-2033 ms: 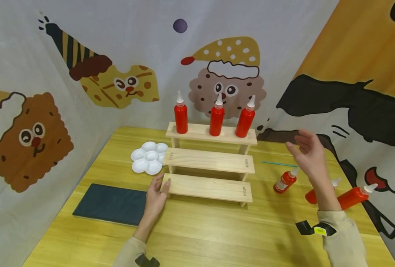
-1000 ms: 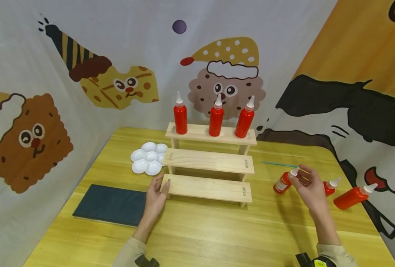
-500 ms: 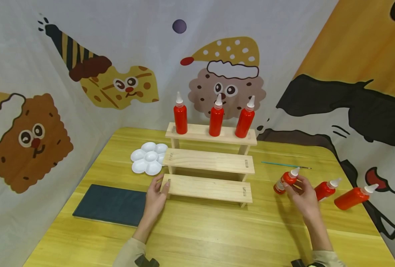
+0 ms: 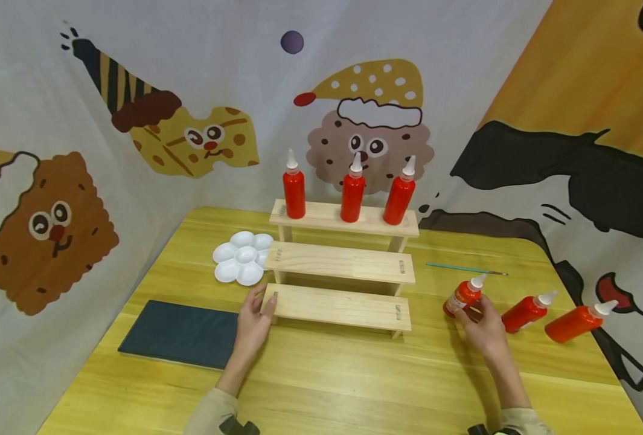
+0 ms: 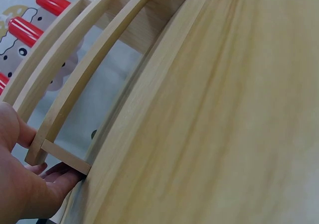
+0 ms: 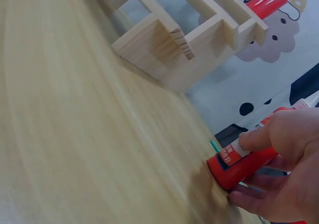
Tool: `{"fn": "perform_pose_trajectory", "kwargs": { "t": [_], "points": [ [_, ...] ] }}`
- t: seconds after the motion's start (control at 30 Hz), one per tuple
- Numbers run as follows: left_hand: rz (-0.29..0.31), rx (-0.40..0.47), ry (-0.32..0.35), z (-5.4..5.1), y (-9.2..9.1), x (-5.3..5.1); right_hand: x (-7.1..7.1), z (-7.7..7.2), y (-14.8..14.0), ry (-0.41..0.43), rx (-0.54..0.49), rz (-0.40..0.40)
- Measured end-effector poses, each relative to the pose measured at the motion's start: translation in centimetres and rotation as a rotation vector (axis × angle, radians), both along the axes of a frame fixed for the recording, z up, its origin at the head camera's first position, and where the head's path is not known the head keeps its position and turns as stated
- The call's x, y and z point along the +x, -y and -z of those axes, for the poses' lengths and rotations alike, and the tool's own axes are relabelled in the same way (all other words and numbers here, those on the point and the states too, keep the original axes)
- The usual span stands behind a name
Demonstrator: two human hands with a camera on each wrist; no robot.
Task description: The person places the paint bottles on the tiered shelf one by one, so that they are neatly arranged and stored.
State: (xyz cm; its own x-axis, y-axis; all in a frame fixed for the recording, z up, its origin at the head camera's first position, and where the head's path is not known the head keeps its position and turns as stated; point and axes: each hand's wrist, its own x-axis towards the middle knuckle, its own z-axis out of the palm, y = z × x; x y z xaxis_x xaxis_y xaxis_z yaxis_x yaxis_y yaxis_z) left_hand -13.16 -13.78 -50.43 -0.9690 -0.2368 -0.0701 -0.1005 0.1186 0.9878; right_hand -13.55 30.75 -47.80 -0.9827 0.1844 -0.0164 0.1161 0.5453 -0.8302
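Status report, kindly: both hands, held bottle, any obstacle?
Left hand grips wooden rack at left end. Right hand holds red bottle. Nothing visible between red bottle and wooden rack.

red white-tipped bottle [image 4: 467,293], right of three-tier wooden rack [image 4: 340,261]

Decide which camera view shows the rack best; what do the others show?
The head view: it frames the rack uncropped, all three tiers visible. The left wrist view crops it, with the left hand gripping one end; the right wrist view shows its right end close, also cropped.
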Motion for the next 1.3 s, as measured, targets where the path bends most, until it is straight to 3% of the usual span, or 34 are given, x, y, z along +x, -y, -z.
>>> {"fn": "perform_pose_trajectory", "kwargs": {
  "t": [0.2, 0.4, 0.63, 0.97, 1.3],
  "points": [
    [0.008, -0.001, -0.003, 0.0, 0.0, 0.2, 0.2, 0.6, 0.1, -0.039, 0.058, 0.043],
    [-0.002, -0.003, 0.003, 0.1, -0.1, 0.0, 0.2, 0.1, 0.5, -0.084, 0.047, 0.051],
    [-0.006, 0.009, -0.011, 0.1, -0.1, -0.1, -0.4, -1.4, 1.4, -0.172, 0.058, 0.064],
    [0.000, 0.005, -0.024, -0.1, -0.1, 0.0, -0.6, -3.6, 3.0, -0.283, -0.017, 0.022],
    [-0.009, -0.006, -0.003, 0.1, 0.1, 0.0, -0.3, -6.2, 5.3, -0.339, -0.053, 0.025]
  ]
}}
